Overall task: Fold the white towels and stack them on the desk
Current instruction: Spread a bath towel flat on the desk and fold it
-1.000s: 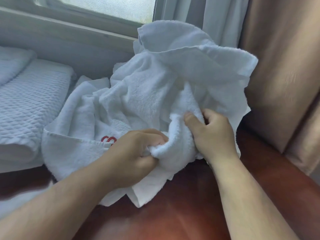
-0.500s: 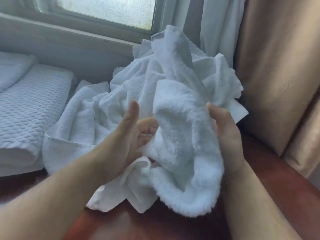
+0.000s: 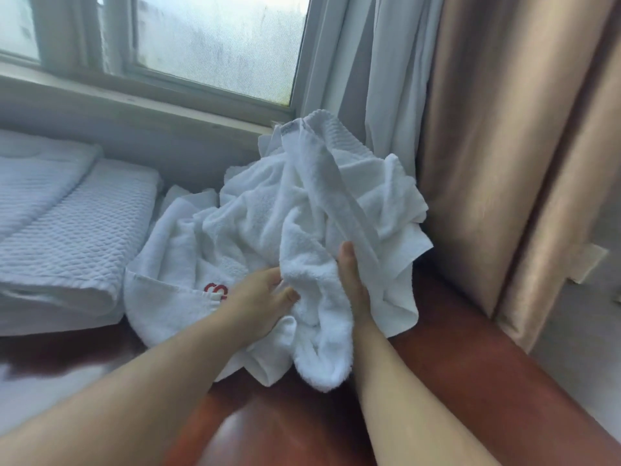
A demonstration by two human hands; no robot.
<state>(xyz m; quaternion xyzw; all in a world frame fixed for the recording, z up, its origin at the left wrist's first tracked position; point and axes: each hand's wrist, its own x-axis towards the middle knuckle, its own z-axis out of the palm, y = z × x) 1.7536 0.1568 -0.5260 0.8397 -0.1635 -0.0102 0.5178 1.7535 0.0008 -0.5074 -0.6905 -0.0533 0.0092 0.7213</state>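
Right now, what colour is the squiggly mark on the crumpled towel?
Red. The mark sits on the white crumpled towel, beside the left hand; the head view shows it.

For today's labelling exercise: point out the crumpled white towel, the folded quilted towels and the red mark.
crumpled white towel point(image 3: 268, 223): head view, on its bunched middle.
folded quilted towels point(image 3: 77, 237): head view, on the top face of the nearer fold.
red mark point(image 3: 215, 290): head view, on the red stitching beside the left hand point(image 3: 258, 297).

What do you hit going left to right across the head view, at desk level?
Folded white quilted towels → crumpled white terry towel pile with a red mark → left hand → right hand, both on the pile → tan curtain. All on the reddish-brown wooden desk.
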